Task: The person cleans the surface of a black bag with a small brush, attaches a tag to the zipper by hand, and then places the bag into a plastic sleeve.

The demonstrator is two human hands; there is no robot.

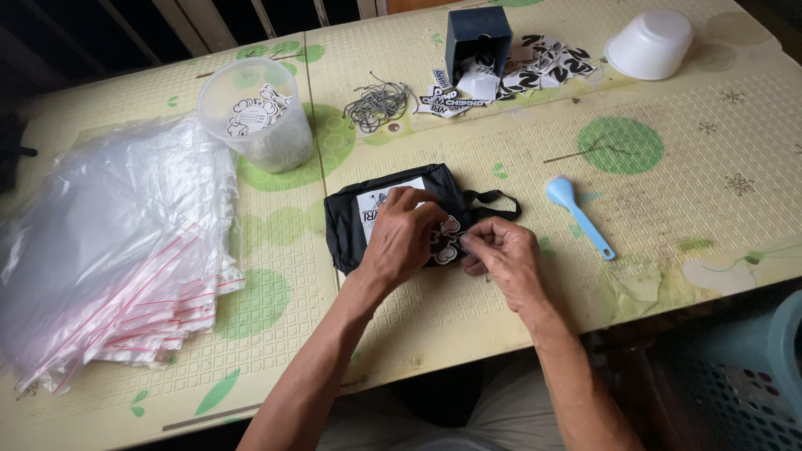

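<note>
A folded black fabric item (347, 221) with a white printed card (373, 206) on top lies near the table's front edge. My left hand (401, 238) rests on the fabric, fingers curled over a small black-and-white tag (448, 248). My right hand (499, 253) meets it from the right, thumb and fingers pinched at that tag. What exactly is pinched between the fingertips is hidden. A black strap loop (493, 200) sticks out of the fabric behind my right hand.
A stack of clear zip bags (109, 250) lies at the left. Behind stand a clear plastic tub (255, 113), a pile of thin metal hooks (376, 104), a dark blue box (476, 38), loose printed tags (535, 67), a white bowl (650, 43) and a blue spoon (576, 213).
</note>
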